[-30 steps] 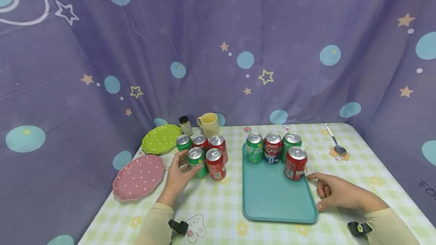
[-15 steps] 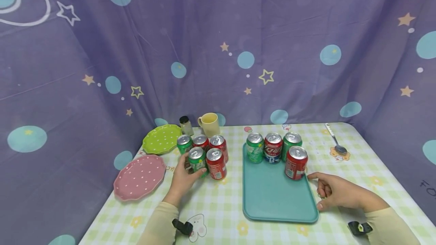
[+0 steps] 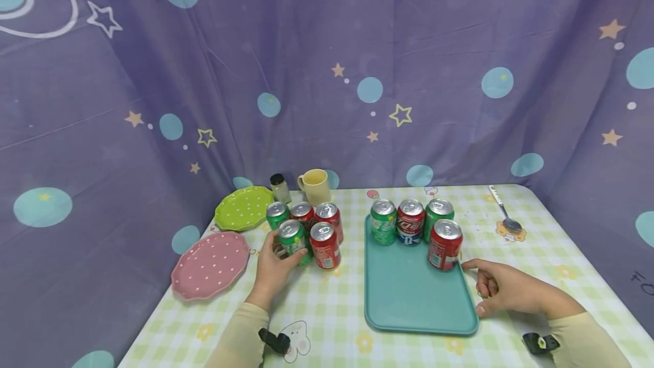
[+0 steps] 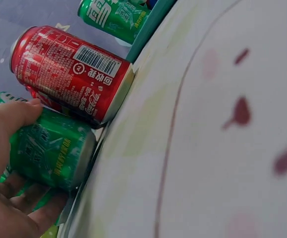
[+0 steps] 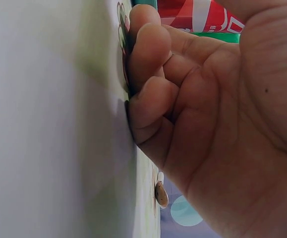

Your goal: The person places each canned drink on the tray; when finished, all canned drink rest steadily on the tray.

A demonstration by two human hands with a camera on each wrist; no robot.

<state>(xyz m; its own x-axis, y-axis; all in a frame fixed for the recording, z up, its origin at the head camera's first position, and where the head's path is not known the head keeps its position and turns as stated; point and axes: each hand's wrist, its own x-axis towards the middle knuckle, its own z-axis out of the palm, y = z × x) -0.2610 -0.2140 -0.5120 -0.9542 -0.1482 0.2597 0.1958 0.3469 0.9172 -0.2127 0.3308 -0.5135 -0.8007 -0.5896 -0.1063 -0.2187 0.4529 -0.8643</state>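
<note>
My left hand [image 3: 275,268] holds a green soda can [image 3: 291,234], thumb across the near side and fingers round the far left. The can leans slightly to the left in the head view. In the left wrist view the same green can [image 4: 54,148] is low by the table, close against a red cola can [image 4: 71,72]. My right hand [image 3: 511,288] rests on the table at the right edge of the teal tray [image 3: 419,300], index finger and thumb at its rim, the other fingers loosely curled. It holds nothing.
Behind the held can stand a green can [image 3: 277,213] and two red cans [image 3: 329,220]. Several cans, including a red one [image 3: 444,249], stand at the tray's back. Around lie a pink plate [image 3: 210,266], green plate [image 3: 244,209], jar [image 3: 280,189], yellow mug [image 3: 315,186] and spoon [image 3: 504,212].
My left hand has closed more fully round the front green can, moving slightly right, and the can's top has tipped a little to the left. My right hand has stayed in place.
</note>
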